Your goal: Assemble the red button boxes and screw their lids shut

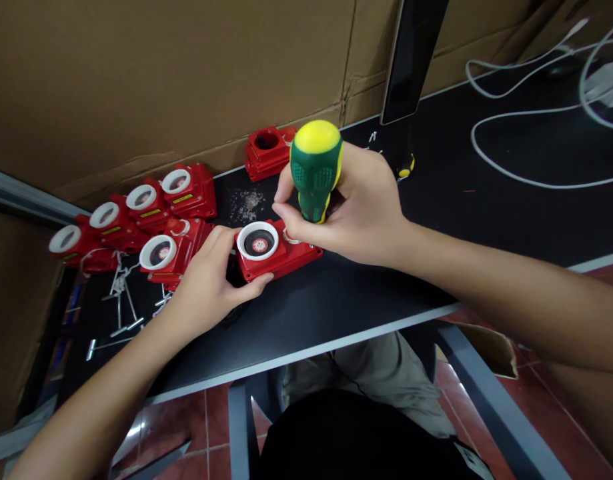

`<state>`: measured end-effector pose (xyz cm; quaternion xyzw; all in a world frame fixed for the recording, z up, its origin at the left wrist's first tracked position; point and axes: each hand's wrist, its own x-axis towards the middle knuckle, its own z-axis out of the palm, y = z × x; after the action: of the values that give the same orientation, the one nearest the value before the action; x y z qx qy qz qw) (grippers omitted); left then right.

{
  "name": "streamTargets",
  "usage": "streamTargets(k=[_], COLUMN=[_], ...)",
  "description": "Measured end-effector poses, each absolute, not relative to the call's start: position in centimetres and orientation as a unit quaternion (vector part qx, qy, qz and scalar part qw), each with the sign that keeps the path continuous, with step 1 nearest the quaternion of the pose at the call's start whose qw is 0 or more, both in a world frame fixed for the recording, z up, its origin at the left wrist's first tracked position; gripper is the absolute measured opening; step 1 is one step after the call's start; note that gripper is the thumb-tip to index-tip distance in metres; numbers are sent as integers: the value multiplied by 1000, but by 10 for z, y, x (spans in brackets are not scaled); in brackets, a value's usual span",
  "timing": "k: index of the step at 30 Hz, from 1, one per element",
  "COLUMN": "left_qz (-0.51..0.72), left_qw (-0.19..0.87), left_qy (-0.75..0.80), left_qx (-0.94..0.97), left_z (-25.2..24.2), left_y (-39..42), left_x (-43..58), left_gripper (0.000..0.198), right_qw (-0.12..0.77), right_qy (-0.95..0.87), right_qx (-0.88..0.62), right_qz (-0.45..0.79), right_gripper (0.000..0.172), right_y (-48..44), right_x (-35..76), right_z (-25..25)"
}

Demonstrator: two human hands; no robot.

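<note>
A red box-shaped device (296, 257) with a white ring around a dark round centre lies on the black table, close to its front edge. My left hand (213, 277) grips the left end of it, thumb along the near side. In my right hand (359, 207) is a screwdriver (315, 167) with a green and yellow handle, held upright over the right part of the device. The handle and fingers hide its shaft and tip. Just left of my left hand sits a similar red device (183, 248) with a white ring.
Several more ringed red devices (196, 190) stand in a row at the back left. An open red housing (269, 153) is by the cardboard wall (186, 73). Metal T-shaped pieces (126, 300) lie at the left. A white cable (486, 150) loops across the right side.
</note>
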<state>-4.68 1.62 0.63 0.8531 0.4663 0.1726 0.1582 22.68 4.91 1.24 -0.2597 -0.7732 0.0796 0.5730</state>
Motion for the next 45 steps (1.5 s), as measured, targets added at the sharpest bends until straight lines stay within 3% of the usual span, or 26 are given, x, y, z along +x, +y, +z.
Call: streamTargets(k=[10,16,24,33,40,45], left_qz=[171,175,171,176,165,166], left_qw=[170,169,159,145,165,171], left_qy=[479,486,487,481,489,487], left_qx=[844,839,841,846,841,840], left_z=[4,4,4,2,7,7], left_y=[14,11,11,11,12,11], left_x=[-45,-43,-44,-45,-44,-43], left_gripper=[49,47,50,47,52,50], right_qw=[595,482,526,555,542,608], right_qy=[-722,-824,-779,-766,-763,-726], right_qx=[-315,-209,-278,-265,-288,-275], right_qz=[161,212,197,184,202,164], right_gripper=[4,18,22,9,10,17], right_y=[45,59,53,46,47,40], right_x=[223,240,231,228,228,221], right_z=[13,21,13,15,13,10])
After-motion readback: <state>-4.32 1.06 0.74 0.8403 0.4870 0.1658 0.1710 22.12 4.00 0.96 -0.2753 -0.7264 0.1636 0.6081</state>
